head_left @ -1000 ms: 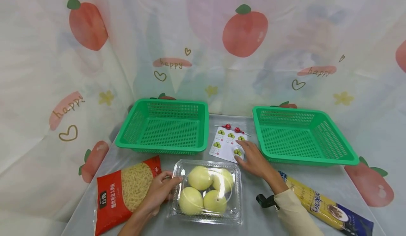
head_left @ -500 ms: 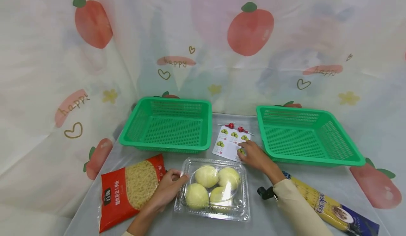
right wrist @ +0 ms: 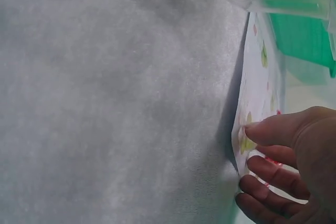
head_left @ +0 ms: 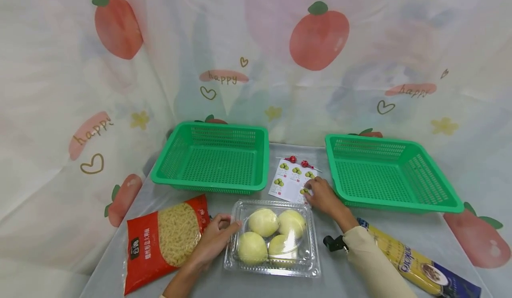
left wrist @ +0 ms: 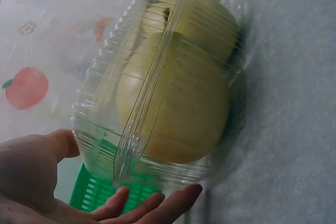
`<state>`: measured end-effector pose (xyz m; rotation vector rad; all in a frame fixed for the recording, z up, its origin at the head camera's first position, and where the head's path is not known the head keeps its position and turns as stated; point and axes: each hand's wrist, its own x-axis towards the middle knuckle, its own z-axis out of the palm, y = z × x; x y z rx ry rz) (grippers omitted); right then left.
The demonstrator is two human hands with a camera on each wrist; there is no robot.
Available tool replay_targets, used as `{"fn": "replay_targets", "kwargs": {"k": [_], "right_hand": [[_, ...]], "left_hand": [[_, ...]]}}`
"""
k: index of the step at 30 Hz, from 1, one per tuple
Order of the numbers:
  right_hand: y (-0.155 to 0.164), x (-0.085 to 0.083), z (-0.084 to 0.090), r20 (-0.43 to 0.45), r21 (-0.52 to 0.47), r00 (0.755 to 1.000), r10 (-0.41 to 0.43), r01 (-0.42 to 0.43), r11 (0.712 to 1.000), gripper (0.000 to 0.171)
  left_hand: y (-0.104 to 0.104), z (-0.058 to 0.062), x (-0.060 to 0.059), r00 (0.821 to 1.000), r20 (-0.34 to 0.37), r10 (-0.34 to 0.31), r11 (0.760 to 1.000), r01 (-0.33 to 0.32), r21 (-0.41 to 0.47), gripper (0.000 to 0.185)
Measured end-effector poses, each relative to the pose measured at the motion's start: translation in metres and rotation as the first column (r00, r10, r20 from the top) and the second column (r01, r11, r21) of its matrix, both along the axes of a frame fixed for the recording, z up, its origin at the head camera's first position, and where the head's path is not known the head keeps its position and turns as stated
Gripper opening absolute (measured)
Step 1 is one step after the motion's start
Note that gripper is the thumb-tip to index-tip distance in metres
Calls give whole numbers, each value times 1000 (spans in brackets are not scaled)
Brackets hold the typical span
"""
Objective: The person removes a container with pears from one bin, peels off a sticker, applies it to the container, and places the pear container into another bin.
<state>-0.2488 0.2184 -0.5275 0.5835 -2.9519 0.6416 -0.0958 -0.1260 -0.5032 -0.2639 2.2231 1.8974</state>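
Note:
A clear plastic clamshell (head_left: 306,262) with several pale yellow fruits (head_left: 263,222) lies at the table's front middle. My left hand (head_left: 228,224) rests against its left end, thumb at the lid's rim. In the left wrist view the clamshell (left wrist: 157,87) sits between the thumb and the straight fingers of that hand (left wrist: 128,174). My right hand (head_left: 310,191) pinches the near right corner of a white sticker sheet (head_left: 290,178) printed with green fruit. Seen from the right wrist, thumb and fingers of the right hand (right wrist: 252,148) hold the lifted edge of the sheet (right wrist: 257,93).
Two green mesh baskets stand at the back, one left (head_left: 212,184) and one right (head_left: 394,202). A red bag of pasta (head_left: 166,240) lies front left, a long spaghetti pack (head_left: 416,262) front right. Two red lollipops (head_left: 298,161) lie behind the sheet. Fruit-print curtains surround the grey table (head_left: 200,284).
My right hand's fingers have curled from lying flat on the sheet to pinching its near corner. The left hand has stayed at the clamshell's left end. The head view has shifted slightly.

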Motion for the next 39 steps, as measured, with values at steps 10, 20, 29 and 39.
{"fn": "replay_targets", "kwargs": {"k": [10,20,29,39], "right_hand": [[-1,2,7,-2,-94,1000,-10,10,996,8],[-2,8,17,61,-84,998,-17,22,996,4],[-5,7,23,40,-76,999,9,-6,997,6],[-10,8,37,164,-109,987,-3,21,994,13]], "left_hand": [[0,4,-2,996,-22,-85,995,83,-55,66],[3,1,0,995,-30,-91,993,88,-81,64],[2,1,-2,997,-31,-76,996,74,-49,67],[0,-1,-2,997,-37,-72,997,71,-26,65]]}}
